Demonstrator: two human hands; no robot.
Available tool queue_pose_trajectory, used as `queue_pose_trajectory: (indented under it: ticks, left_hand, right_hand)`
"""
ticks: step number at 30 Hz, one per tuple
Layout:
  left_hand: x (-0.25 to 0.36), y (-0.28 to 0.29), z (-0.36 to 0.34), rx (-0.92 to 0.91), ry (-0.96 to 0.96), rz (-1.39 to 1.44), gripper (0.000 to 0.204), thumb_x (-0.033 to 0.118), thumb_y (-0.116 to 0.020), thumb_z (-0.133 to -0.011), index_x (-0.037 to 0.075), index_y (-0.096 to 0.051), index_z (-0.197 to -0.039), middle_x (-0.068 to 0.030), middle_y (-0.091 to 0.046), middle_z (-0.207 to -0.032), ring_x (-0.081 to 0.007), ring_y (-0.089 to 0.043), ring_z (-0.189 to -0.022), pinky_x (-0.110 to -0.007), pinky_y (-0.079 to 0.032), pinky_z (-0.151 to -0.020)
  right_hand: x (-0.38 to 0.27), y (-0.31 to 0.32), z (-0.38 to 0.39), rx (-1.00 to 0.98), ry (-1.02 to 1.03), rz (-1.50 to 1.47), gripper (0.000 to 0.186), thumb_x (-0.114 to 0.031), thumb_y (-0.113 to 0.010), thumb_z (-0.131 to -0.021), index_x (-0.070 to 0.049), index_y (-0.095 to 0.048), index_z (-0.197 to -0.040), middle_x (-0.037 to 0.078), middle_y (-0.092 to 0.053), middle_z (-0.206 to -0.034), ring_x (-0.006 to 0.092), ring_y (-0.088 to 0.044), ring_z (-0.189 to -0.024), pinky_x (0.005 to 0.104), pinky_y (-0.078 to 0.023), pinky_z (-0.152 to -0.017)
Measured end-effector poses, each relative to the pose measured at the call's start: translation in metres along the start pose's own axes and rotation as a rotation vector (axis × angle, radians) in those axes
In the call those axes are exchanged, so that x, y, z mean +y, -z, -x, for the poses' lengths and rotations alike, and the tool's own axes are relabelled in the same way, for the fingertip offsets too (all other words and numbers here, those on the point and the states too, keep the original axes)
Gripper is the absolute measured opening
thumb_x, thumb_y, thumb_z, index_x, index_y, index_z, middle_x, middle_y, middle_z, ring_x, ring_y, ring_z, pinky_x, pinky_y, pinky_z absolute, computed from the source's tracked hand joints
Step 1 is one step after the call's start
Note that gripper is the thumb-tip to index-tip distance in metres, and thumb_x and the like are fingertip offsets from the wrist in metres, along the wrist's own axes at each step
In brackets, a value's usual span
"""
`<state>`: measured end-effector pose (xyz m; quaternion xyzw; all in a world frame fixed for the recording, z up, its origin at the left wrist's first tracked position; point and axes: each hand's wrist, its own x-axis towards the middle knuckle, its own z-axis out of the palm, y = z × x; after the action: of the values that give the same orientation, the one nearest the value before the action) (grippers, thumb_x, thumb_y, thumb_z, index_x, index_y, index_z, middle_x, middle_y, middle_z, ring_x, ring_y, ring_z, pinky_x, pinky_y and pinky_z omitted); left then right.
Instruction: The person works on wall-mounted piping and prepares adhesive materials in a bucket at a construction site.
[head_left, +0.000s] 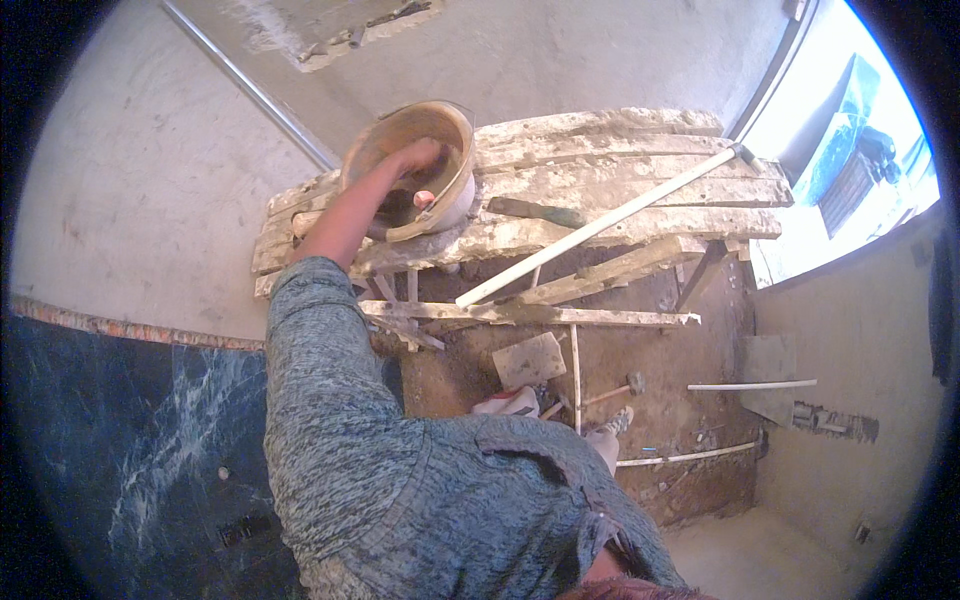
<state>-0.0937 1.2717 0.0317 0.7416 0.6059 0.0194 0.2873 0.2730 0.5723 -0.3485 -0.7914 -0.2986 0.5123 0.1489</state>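
My left arm, in a grey-blue sleeve, reaches into a worn pale bucket (452, 202) standing at the left part of a rough wooden plank platform (640, 170). My left hand (425, 155) is down inside the bucket near its back wall, its fingers curled and closed; what they hold, if anything, is hidden in the shadow. A small reddish object (423, 199) sits just below the hand in the bucket, too small to name. My right hand is out of view. A dark stick-like tool (535, 211) lies on the planks beside the bucket, near a long white pipe (600, 220).
Plastered walls (150, 170) surround the platform, with a bright window opening (840, 110) at right. Timber trestles (640, 318) stand below, above a dirt floor with a square board (528, 360), a long-handled hammer (635, 383) and pipes (750, 384). Dark marbled panels (150, 450) are at lower left.
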Motion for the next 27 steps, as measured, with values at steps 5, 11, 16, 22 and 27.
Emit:
queue_pose_trajectory:
  ticks: [5,11,16,22,27]
  left_hand:
    - [0.008,0.011,0.016,-0.191,0.097,0.382,0.035,0.025,-0.042,-0.096,0.002,-0.062,-0.111,-0.0070,-0.064,-0.088,-0.0186,-0.058,-0.074,-0.035,-0.049,-0.066]
    - [-0.015,0.039,0.024,-0.423,0.070,0.624,0.028,0.017,-0.042,-0.096,0.006,-0.060,-0.113,0.0024,-0.055,-0.073,-0.0075,-0.050,-0.061,-0.026,-0.044,-0.053]
    - [0.027,0.057,0.048,-0.385,0.069,0.656,0.025,0.018,-0.044,-0.096,0.007,-0.060,-0.112,0.0023,-0.055,-0.072,-0.0087,-0.050,-0.060,-0.026,-0.046,-0.055]
    - [0.017,0.062,0.047,-0.287,0.056,0.525,0.017,0.020,-0.047,-0.094,0.008,-0.059,-0.097,0.0009,-0.056,-0.072,-0.0104,-0.051,-0.060,-0.027,-0.046,-0.055]
    - [0.023,0.042,0.044,-0.210,0.097,0.232,0.019,0.018,-0.051,-0.091,0.006,-0.066,-0.091,-0.0054,-0.063,-0.079,-0.0123,-0.058,-0.066,-0.031,-0.048,-0.056]
  right_hand:
    - [-0.033,0.043,0.007,0.099,0.214,0.101,0.029,-0.027,-0.054,-0.088,-0.003,-0.069,-0.097,0.019,-0.068,-0.093,0.0360,-0.064,-0.087,0.0444,-0.050,-0.077]
    - [-0.256,0.129,0.009,0.252,0.483,-0.071,0.028,-0.023,-0.066,-0.078,-0.002,-0.059,-0.061,0.008,-0.057,-0.054,0.0209,-0.054,-0.050,0.0390,-0.043,-0.050]
    - [-0.479,0.141,0.044,0.183,0.865,0.047,0.040,-0.025,-0.071,-0.079,-0.005,-0.057,-0.111,0.018,-0.065,-0.091,0.0335,-0.064,-0.085,0.0409,-0.050,-0.080]
    - [-0.634,0.080,0.089,0.103,1.276,0.222,0.049,-0.027,-0.066,-0.083,-0.009,-0.051,-0.126,0.017,-0.059,-0.106,0.0341,-0.062,-0.094,0.0432,-0.050,-0.081]
    - [-0.689,0.036,0.082,0.237,1.380,0.389,0.042,-0.027,-0.066,-0.082,-0.008,-0.057,-0.118,0.015,-0.059,-0.102,0.0332,-0.063,-0.089,0.0447,-0.049,-0.077]
